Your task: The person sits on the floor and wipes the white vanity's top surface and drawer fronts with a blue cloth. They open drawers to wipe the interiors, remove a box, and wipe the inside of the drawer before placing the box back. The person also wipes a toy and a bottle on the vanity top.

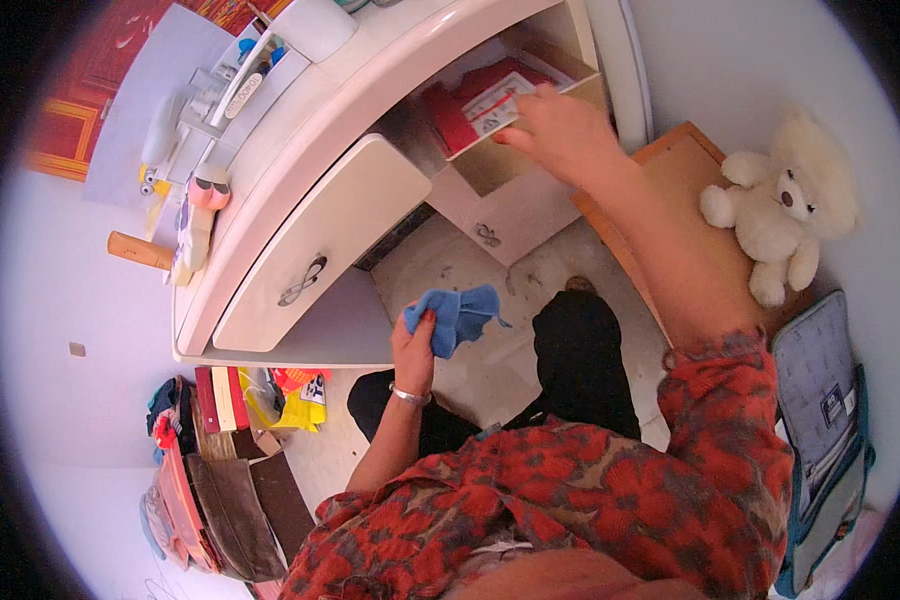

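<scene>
A crumpled blue cloth [454, 315] is pinched in my left hand [414, 349], which is held over the floor in front of me. My right hand [559, 127] reaches to the pulled-out drawer [504, 166] of the white desk. Its fingers lie over the drawer's front edge, beside a white printed packet [495, 105] with a red stripe. Whether they grip that edge or the packet is hard to tell. Under the packet lies a red flat item [450, 112]. Below sits a cabinet front [521, 217] with a dark metal handle.
A wide drawer front [322, 247] is at the left of the desk [390, 82]. An organizer [232, 97] stands on top. A white teddy bear [776, 202] sits on a wooden surface [667, 172] at right, near an open case [817, 405]. Bags and boxes [232, 480] are stacked at lower left.
</scene>
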